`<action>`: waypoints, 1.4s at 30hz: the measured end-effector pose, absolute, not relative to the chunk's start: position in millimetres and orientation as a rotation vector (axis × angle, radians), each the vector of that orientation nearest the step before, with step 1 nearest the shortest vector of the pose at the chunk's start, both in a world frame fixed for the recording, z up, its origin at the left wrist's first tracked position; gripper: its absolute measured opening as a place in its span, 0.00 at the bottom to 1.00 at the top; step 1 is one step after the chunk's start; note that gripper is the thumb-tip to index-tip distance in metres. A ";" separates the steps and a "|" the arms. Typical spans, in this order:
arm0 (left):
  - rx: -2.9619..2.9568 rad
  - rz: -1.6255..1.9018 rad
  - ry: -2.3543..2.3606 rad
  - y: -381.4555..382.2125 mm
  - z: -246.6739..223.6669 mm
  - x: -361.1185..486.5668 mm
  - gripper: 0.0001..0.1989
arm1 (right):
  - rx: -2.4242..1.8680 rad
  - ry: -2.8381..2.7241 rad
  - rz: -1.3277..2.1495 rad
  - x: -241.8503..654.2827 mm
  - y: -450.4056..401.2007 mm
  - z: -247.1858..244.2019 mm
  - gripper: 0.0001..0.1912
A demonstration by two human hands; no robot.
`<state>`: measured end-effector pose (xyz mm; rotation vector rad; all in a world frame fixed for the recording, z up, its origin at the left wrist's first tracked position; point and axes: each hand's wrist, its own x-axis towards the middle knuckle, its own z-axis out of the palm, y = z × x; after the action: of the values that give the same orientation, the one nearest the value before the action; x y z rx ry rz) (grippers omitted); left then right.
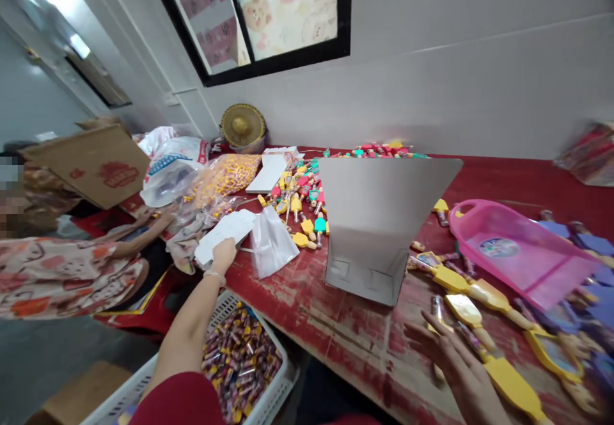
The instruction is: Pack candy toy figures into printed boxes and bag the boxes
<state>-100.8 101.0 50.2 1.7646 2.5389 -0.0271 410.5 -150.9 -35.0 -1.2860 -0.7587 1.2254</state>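
My left hand (223, 255) rests at the near edge of a red, worn table (307, 297), gripping a white paper card (225, 236). Beside it lies a clear plastic bag (271, 246). My right hand (455, 374) hangs low at the bottom right, fingers spread and holding nothing. It is nearest to several yellow paddle-shaped toys (484, 297) and small candy tubes on the table. A grey cardboard display stand (384, 220) stands upright between my hands.
A white plastic basket (158, 374) of wrapped candy rolls sits below the table edge. A pink plastic tray (518, 252) lies at the right, and coloured toy pieces (302, 195) are heaped behind the stand. A co-worker's patterned sleeve (62, 278) and arm reach in from the left.
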 end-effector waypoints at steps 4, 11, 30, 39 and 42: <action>1.844 -0.018 2.530 102.2 62.4 -103.0 0.15 | -1.241 -0.788 1.298 390.1 -136.1 -9.9 0.32; 1.933 0.997 2.248 19.3 71.2 -4.8 0.21 | -1.152 -0.740 1.279 342.1 -105.1 21.9 0.34; 1.277 0.855 0.956 -70.7 36.0 178.2 0.26 | -1.028 -0.396 1.333 309.2 -114.7 29.6 0.32; 1.138 0.800 1.006 -76.7 25.3 186.6 0.36 | -1.069 -0.549 1.266 322.5 -107.8 11.1 0.26; 1.279 0.783 0.975 -80.6 27.7 186.2 0.33 | -1.127 -0.458 1.233 328.7 -105.6 7.0 0.28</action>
<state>186.2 -80.6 27.7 1.2791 0.9749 0.7831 328.7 -105.6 7.0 -1.1268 -0.4579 1.2328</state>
